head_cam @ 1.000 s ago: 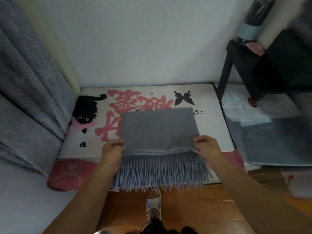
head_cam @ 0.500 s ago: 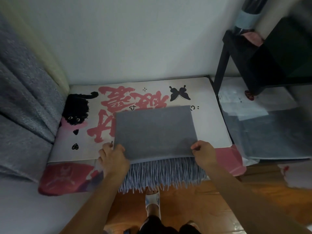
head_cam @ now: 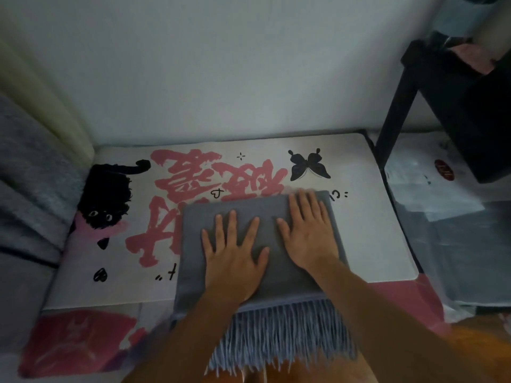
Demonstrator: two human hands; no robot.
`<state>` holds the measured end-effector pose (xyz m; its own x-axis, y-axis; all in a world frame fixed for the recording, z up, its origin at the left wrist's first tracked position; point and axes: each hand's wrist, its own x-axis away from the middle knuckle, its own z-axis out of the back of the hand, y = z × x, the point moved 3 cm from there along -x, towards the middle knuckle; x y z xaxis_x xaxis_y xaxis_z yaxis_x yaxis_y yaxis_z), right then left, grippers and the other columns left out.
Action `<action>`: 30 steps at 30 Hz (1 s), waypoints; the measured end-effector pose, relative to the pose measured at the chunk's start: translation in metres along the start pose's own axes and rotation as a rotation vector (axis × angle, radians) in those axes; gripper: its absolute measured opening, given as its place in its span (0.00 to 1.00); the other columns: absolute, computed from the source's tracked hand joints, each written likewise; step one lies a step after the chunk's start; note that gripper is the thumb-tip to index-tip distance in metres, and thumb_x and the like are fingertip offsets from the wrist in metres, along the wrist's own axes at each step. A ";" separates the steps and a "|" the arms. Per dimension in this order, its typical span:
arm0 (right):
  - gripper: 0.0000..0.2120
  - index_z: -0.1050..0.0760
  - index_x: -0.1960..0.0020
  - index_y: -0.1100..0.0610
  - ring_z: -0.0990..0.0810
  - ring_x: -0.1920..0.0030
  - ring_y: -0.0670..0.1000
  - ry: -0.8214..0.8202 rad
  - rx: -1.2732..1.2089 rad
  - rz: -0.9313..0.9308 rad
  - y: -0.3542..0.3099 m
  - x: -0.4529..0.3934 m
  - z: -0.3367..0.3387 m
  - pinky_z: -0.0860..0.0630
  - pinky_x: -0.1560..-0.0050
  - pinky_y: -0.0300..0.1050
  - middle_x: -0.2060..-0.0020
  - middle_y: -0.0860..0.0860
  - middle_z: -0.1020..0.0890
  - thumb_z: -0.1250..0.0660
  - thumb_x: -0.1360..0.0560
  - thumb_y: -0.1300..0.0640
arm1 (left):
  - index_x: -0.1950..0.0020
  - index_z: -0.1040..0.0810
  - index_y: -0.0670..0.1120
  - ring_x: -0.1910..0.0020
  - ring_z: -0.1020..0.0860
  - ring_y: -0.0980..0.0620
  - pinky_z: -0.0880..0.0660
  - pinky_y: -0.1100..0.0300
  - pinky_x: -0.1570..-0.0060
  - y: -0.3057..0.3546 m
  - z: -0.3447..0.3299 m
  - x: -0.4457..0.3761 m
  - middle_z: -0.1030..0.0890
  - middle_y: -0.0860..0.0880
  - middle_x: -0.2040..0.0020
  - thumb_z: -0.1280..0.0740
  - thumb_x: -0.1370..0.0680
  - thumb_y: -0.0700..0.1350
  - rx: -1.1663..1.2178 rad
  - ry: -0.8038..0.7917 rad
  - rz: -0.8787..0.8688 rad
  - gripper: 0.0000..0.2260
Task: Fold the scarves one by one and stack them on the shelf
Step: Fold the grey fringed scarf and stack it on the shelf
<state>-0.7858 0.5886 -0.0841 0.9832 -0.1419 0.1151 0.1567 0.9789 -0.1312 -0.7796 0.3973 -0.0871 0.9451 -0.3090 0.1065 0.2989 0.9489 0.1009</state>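
A grey-blue scarf (head_cam: 193,244) lies folded into a rectangle on a printed white and pink mat (head_cam: 373,230). Its fringe (head_cam: 282,335) hangs over the mat's near edge. My left hand (head_cam: 235,255) lies flat on the scarf's middle with fingers spread. My right hand (head_cam: 309,230) presses flat on the scarf's right half, fingertips at its far edge. Neither hand grips the cloth.
A black shelf frame (head_cam: 448,106) stands at the right by the white wall. Under it lie clear plastic bags with grey fabric (head_cam: 456,244). A grey curtain (head_cam: 25,189) hangs at the left. Orange wooden floor (head_cam: 470,341) shows below the mat.
Both hands let go of the scarf's near corners and moved onto its top, lying flat. The camera moved closer over the mat.
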 end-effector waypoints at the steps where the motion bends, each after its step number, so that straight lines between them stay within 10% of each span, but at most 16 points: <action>1: 0.35 0.57 0.18 0.54 0.61 0.20 0.55 0.005 -0.004 0.011 0.001 0.000 0.000 0.58 0.20 0.55 0.19 0.54 0.55 0.62 0.18 0.35 | 0.18 0.56 0.61 0.19 0.60 0.37 0.59 0.31 0.25 -0.002 0.000 0.001 0.57 0.44 0.17 0.57 0.21 0.71 0.013 -0.014 0.029 0.33; 9: 0.34 0.56 0.18 0.55 0.62 0.20 0.59 0.022 0.006 -0.255 0.019 0.010 0.017 0.58 0.21 0.61 0.19 0.57 0.56 0.64 0.19 0.38 | 0.20 0.68 0.54 0.22 0.69 0.37 0.66 0.29 0.28 -0.010 0.013 0.002 0.68 0.43 0.19 0.61 0.22 0.71 0.039 -0.148 0.200 0.37; 14: 0.30 0.52 0.18 0.53 0.58 0.19 0.56 -0.003 -0.013 0.109 -0.022 0.058 0.000 0.49 0.21 0.60 0.19 0.54 0.53 0.58 0.16 0.40 | 0.17 0.50 0.43 0.18 0.56 0.45 0.57 0.41 0.22 0.014 0.007 0.007 0.51 0.45 0.17 0.56 0.18 0.62 0.048 -0.031 -0.044 0.34; 22: 0.31 0.50 0.18 0.52 0.56 0.19 0.56 -0.059 0.062 0.196 -0.011 0.076 -0.004 0.54 0.23 0.58 0.19 0.55 0.50 0.60 0.16 0.38 | 0.18 0.62 0.55 0.19 0.56 0.41 0.62 0.28 0.28 0.019 0.020 0.002 0.53 0.46 0.17 0.60 0.21 0.70 -0.063 -0.211 -0.013 0.35; 30: 0.31 0.51 0.18 0.51 0.57 0.19 0.55 -0.058 0.080 0.162 0.030 0.099 -0.002 0.54 0.22 0.58 0.19 0.52 0.53 0.60 0.16 0.37 | 0.18 0.43 0.52 0.19 0.49 0.42 0.47 0.39 0.22 -0.052 0.012 0.030 0.45 0.44 0.18 0.61 0.18 0.65 0.021 -0.096 -0.048 0.32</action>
<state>-0.6838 0.6034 -0.0782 0.9875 0.0254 0.1557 -0.0139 0.9971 -0.0745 -0.7688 0.3382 -0.0774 0.9123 -0.3598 0.1954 0.3398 0.9316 0.1288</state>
